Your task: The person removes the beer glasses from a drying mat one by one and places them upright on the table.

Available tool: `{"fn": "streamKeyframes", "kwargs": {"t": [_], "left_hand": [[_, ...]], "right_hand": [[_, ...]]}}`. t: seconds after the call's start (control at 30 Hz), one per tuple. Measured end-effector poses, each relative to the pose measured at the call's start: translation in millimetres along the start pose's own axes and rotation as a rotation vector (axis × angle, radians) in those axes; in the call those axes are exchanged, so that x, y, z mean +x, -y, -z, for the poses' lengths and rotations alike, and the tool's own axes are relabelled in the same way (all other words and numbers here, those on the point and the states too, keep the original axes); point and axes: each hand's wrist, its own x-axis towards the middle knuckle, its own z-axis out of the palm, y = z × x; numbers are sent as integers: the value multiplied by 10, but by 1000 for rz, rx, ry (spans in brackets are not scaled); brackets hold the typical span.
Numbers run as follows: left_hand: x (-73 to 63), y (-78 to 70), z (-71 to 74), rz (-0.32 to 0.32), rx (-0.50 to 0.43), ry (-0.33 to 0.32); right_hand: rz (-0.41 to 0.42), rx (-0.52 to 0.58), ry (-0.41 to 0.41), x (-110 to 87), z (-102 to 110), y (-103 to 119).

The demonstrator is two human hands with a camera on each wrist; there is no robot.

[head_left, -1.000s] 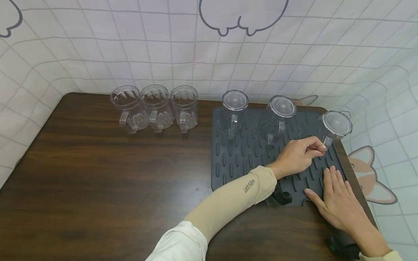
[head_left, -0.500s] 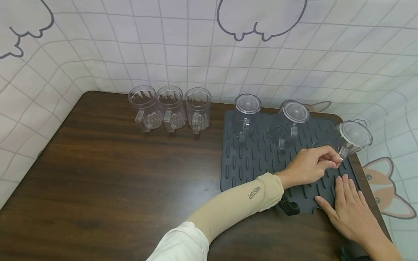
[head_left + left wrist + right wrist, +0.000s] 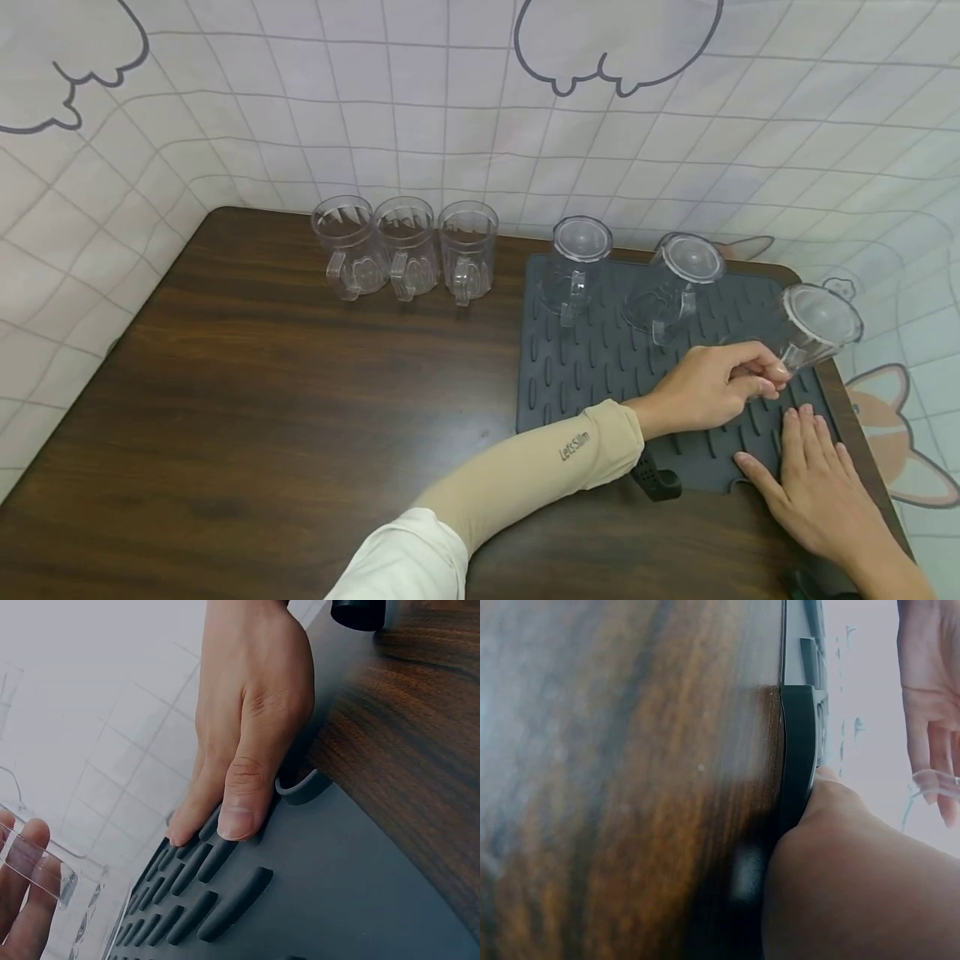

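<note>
An upside-down clear mug [image 3: 822, 315] stands at the right end of the dark grey ribbed mat [image 3: 555, 392]. My left hand [image 3: 705, 387] pinches its handle, fingers curled; in the left wrist view the fingers [image 3: 34, 900] show through the clear handle. My right hand [image 3: 825, 496] lies palm down on the mat's front right corner, fingers straight and thumb [image 3: 238, 817] spread beside the notch in the mat's edge. Two more upside-down clear mugs, one at the left [image 3: 581, 242] and one in the middle [image 3: 692, 258], stand along the mat's back.
Left of the mat, three upright clear mugs [image 3: 405, 250] form a row at the back of the dark wooden table [image 3: 315, 417], handles facing forward. A white grid-patterned sheet [image 3: 360, 108] rises behind the table and along its right side.
The head view has swung left, so everything appears further right. My left hand stays at the same mug's handle and my right hand keeps its place on the mat.
</note>
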Motion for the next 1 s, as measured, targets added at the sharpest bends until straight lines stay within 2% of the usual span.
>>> {"fn": "streamKeyframes", "kwargs": {"t": [0.17, 0.3, 0.6, 1.0], "left_hand": [[-49, 6, 18, 8, -28, 9], [-97, 9, 31, -4, -5, 25], [-216, -49, 97, 17, 10, 86], [-382, -81, 191, -40, -16, 100]], "right_hand": [[10, -2, 1, 19, -7, -3], [14, 3, 9, 30, -17, -10], [6, 1, 12, 1, 12, -22], [6, -8, -22, -16, -14, -5]]}}
